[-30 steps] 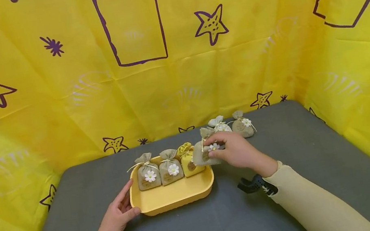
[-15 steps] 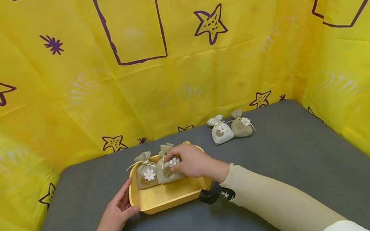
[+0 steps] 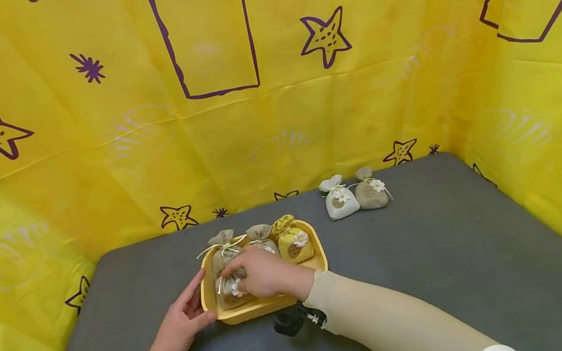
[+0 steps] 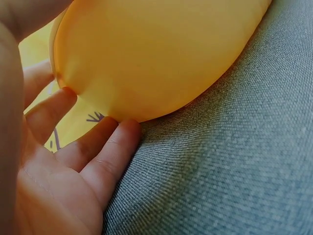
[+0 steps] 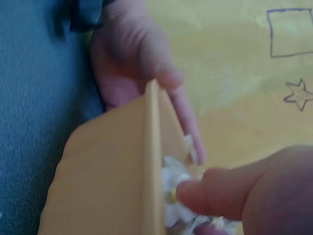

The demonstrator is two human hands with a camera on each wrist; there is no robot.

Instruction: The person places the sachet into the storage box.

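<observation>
My left hand [image 3: 180, 328] holds the left end of a yellow plastic tray [image 3: 243, 315]; in the left wrist view its fingers [image 4: 112, 161] touch the outer wall. Inside the tray, my right hand [image 3: 270, 274] pinches a grey-beige drawstring sachet [image 3: 229, 299] with a white flower, at the front left corner. Behind it, along the tray's back side, stand a grey-beige sachet [image 3: 224, 259], another grey-beige sachet [image 3: 260, 233], partly hidden by my hand, and a yellow sachet [image 3: 294, 249]. In the right wrist view my right thumb [image 5: 210, 193] presses on the white flower [image 5: 173, 200].
Two more sachets lie on the grey tabletop [image 3: 412, 246] at the back right: a white sachet [image 3: 342, 207] and a tan sachet [image 3: 372, 197], side by side. A yellow cloth [image 3: 231, 146] with purple drawings hangs around the table's back and sides.
My right hand has carried the grey-beige sachet leftward from the tray's right side, across it and down into the front left corner. The left hand keeps its hold on the tray.
</observation>
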